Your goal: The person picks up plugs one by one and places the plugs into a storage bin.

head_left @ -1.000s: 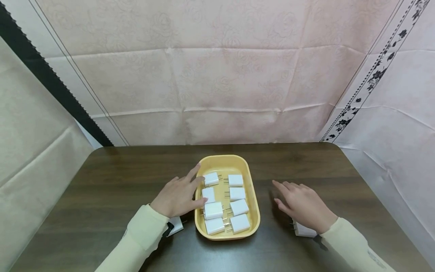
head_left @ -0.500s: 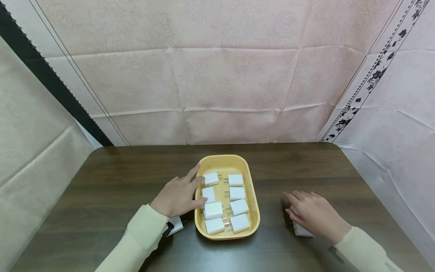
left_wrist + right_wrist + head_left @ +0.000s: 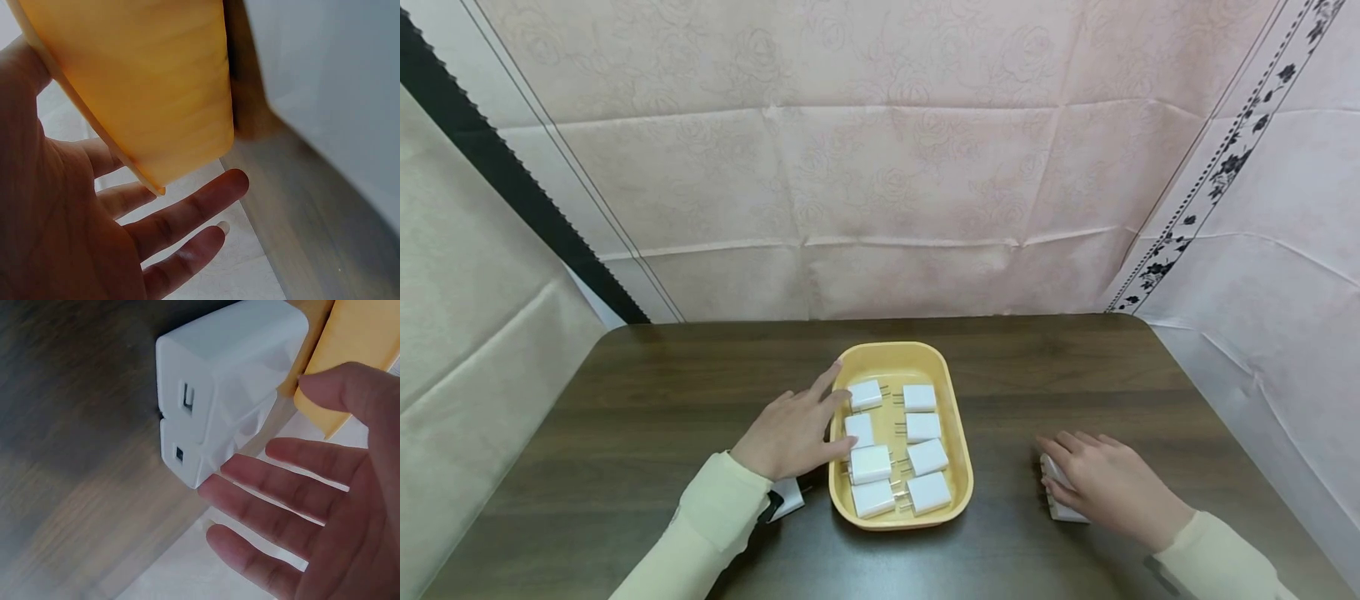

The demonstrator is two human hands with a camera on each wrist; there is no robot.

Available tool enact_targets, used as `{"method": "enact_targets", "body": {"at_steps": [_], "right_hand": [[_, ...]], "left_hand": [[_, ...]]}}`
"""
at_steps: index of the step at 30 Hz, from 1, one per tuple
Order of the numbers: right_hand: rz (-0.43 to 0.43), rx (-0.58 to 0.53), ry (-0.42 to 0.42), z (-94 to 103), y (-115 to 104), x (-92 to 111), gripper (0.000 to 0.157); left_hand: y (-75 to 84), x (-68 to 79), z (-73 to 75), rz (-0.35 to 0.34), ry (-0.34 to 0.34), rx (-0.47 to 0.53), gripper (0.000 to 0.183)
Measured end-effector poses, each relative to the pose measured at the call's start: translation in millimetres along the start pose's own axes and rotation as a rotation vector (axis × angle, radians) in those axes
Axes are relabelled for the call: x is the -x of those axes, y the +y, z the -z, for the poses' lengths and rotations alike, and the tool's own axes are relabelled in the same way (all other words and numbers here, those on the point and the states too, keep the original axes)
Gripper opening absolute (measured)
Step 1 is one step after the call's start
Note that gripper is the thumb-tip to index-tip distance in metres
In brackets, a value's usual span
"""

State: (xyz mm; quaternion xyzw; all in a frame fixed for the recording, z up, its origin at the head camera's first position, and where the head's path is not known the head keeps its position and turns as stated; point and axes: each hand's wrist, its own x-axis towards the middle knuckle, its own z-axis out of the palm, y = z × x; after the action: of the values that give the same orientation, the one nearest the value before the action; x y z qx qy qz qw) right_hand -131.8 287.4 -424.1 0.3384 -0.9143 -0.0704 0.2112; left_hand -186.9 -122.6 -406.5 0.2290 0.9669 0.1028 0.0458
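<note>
White plug chargers [image 3: 870, 464] lie in two columns inside a yellow tray [image 3: 900, 352], most with their metal prongs toward the tray's middle. My left hand [image 3: 797, 433] rests on the tray's left rim, thumb and some fingertips over the edge. The left wrist view has its other fingers [image 3: 187, 215] loosely extended below the tray's outer wall. Over to the right, my right hand [image 3: 1112, 483] is above two white chargers [image 3: 231, 369] lying side by side on the table. Its fingers [image 3: 269, 506] are extended beside them, not curled round them; whether they touch cannot be told.
Another white charger [image 3: 787, 497] lies on the table under the left wrist, partly hidden. The dark wooden table [image 3: 700, 367] has pale patterned cloth [image 3: 910, 183] hanging behind it and at both sides.
My right hand has moved right and toward the front of the table, its fingers now over the chargers there. The left hand and the tray have stayed put.
</note>
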Motion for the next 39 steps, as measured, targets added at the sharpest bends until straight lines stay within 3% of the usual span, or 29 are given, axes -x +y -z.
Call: {"method": "enact_targets", "body": {"at_steps": [14,24,39], "right_hand": [[-0.002,-0.017,-0.023,5.8,6.8,15.1,0.058],[-0.039,-0.022,-0.119,8.7,4.4,19.8,0.065],[0.037,-0.074,0.036,3.5,-4.1,22.5,0.068]], "left_hand": [[0.2,0.9,0.2,0.001,0.0,0.003,0.07],[0.6,0.9,-0.4,0.01,-0.007,0.005,0.07],[-0.6,-0.7,-0.8,-0.009,-0.007,0.019,0.068]]}}
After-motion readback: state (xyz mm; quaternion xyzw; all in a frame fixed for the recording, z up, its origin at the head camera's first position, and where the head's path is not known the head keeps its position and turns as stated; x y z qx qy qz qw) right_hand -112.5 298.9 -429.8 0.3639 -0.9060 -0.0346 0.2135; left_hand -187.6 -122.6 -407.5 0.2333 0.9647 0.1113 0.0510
